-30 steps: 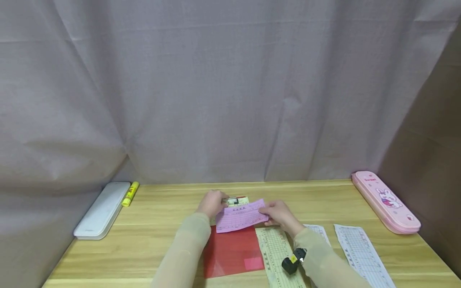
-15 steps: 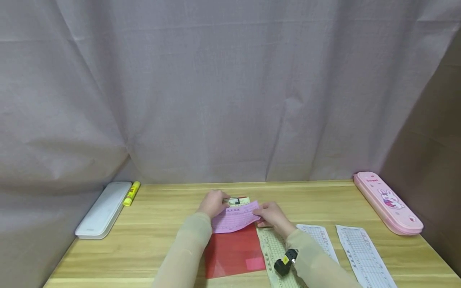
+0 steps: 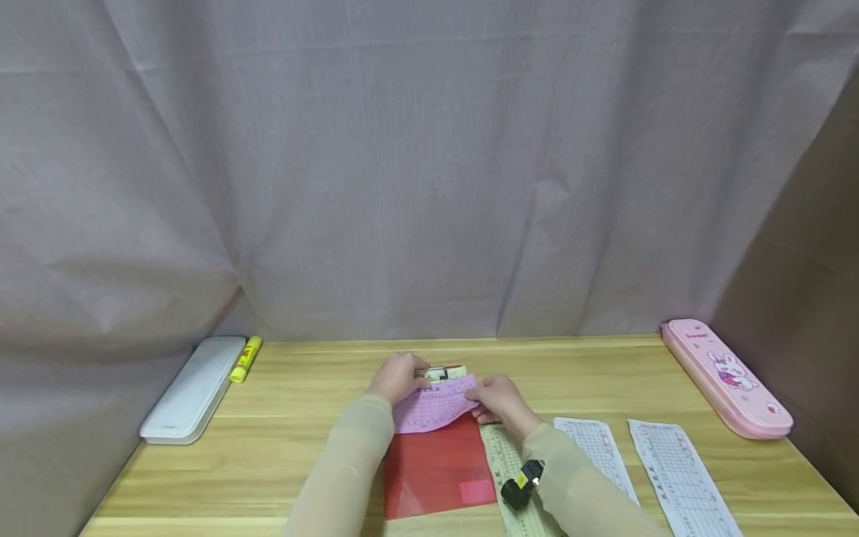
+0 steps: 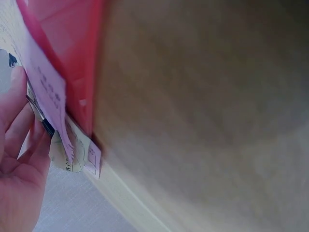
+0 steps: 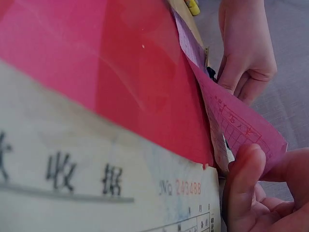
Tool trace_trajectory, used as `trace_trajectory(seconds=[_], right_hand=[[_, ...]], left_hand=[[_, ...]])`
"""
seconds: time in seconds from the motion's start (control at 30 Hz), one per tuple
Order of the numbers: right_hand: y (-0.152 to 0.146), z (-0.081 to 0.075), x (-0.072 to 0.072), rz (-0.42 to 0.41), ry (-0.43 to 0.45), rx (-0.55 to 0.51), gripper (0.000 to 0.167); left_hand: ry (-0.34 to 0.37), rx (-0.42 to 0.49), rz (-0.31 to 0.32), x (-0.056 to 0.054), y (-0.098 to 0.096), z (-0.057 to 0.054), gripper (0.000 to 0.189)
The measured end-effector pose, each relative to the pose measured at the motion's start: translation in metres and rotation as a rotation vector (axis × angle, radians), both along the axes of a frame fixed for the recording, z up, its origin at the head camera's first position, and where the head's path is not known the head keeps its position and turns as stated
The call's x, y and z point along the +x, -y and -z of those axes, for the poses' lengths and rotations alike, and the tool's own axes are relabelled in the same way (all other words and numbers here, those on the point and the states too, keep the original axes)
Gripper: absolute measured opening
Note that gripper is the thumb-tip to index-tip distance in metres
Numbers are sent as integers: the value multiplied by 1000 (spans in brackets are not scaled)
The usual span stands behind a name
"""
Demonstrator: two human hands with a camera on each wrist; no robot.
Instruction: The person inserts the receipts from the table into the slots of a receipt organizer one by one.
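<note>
My left hand (image 3: pixel 396 377) grips a black binder clip (image 3: pixel 443 374) with metal levers at the top of a red translucent folder (image 3: pixel 436 466). In the left wrist view, its thumb and fingers (image 4: pixel 21 140) lie around the clip's levers. A pink printed slip (image 3: pixel 429 409) lies over the folder's upper part, bowed along its lower edge. My right hand (image 3: pixel 502 403) pinches the slip's right end; the right wrist view shows the thumb (image 5: pixel 248 164) pressed on its corner. Cream paper (image 4: pixel 67 150) shows beneath the slip and clip.
A cream receipt (image 3: pixel 503 462) lies right of the folder, partly under the right forearm. Two white forms (image 3: pixel 597 447) lie farther right. A pink pencil case (image 3: pixel 728 377) stands at the right edge; a white case (image 3: pixel 194 391) and yellow glue stick (image 3: pixel 245 359) sit at left.
My right hand has drawn the pink slip's right end leftward and slightly down, so the slip sits nearer the left hand. The left hand stays at the clip.
</note>
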State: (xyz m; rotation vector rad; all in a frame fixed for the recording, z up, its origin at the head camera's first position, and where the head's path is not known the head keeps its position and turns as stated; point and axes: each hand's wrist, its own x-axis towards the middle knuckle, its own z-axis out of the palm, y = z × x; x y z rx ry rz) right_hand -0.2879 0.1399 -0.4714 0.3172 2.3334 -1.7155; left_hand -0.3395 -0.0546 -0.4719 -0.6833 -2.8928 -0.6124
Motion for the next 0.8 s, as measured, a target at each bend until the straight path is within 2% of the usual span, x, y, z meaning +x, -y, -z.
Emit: trace_trajectory(seconds=[0.43, 0.67, 0.8], right_hand=[[3, -6, 1, 13, 0, -16, 7], [-2, -5, 3, -52, 3, 1, 9], [-2, -4, 3, -59, 9, -2, 9]], left_hand=[[-28, 19, 17, -1, -1, 2, 27], [-28, 8, 11, -1, -1, 2, 29], [-14, 7, -3, -1, 0, 1, 30]])
